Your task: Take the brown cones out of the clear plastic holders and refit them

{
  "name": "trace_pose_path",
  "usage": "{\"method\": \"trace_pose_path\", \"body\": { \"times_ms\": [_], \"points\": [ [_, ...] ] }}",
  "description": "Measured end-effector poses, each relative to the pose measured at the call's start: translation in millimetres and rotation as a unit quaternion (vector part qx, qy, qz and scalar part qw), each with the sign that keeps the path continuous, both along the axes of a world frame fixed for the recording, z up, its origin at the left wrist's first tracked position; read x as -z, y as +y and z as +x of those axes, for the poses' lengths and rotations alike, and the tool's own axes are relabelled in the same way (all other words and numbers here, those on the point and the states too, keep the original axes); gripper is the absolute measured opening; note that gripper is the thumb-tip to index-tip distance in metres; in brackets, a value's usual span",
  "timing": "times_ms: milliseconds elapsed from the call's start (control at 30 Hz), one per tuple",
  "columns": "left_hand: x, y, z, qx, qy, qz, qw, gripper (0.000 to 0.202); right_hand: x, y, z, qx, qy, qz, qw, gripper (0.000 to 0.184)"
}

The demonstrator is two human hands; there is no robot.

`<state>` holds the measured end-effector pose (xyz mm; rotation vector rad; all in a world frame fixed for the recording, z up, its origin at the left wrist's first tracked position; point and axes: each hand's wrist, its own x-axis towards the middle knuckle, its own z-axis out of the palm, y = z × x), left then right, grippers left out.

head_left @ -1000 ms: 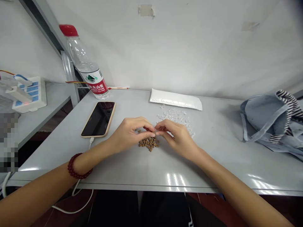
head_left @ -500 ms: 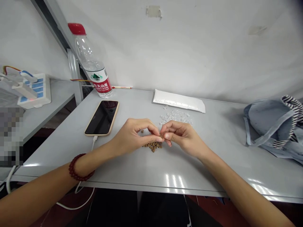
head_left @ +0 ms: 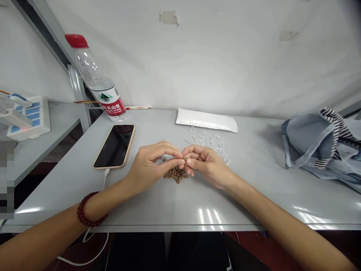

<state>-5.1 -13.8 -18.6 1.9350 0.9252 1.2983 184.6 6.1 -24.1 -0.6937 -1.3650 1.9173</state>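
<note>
My left hand point(head_left: 153, 162) and my right hand point(head_left: 207, 165) meet over the desk, their thumbs and forefingers closed in a pinch tip to tip. Between the fingertips shows a bit of a small brown piece point(head_left: 184, 158), mostly hidden by the fingers. Just below the hands lies a pile of small brown chunky pieces point(head_left: 176, 174), partly covered by the left hand, with a stray one point(head_left: 164, 159) beside it. Behind my right hand, many tiny clear plastic bits point(head_left: 207, 139) are scattered. A dark red bead bracelet point(head_left: 84, 212) circles my left wrist.
On the grey desk point(head_left: 169, 205), a phone point(head_left: 115, 146) with a white cable lies left. Behind it stands a water bottle point(head_left: 105, 94) with a red cap. A white packet point(head_left: 207, 119) rests near the wall. A blue cloth bag point(head_left: 307, 139) sits right, a power strip point(head_left: 34, 116) far left.
The view has shifted slightly, so most things sit a little further left. Both hands stay pinched together, and more of the brown pile now shows beneath them.
</note>
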Motion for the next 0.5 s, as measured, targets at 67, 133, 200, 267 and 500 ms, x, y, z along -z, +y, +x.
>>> {"method": "trace_pose_path", "body": {
  "times_ms": [67,133,200,267,500],
  "points": [
    [-2.0,1.3,-0.3,-0.001,0.019,0.031,0.999,0.003,1.4,-1.0,-1.2,0.002,0.014,-0.016,1.0,0.015],
    [-4.8,2.7,-0.6,0.0,0.04,0.073,0.997,0.006,1.8,-1.9,-1.8,0.005,0.027,-0.031,0.999,0.015],
    [-7.0,3.7,-0.8,-0.002,0.065,0.106,0.992,0.009,2.2,-2.3,-2.2,0.009,0.035,-0.046,0.998,0.016],
    [-7.7,4.2,-0.7,-0.011,0.086,0.128,0.988,0.01,2.6,-2.2,-2.5,0.026,0.035,-0.06,0.997,0.016],
    [-0.2,2.2,2.5,-0.058,0.127,0.158,0.977,0.005,2.5,-1.3,-3.2,0.076,0.032,-0.062,0.995,0.014]
  ]
}}
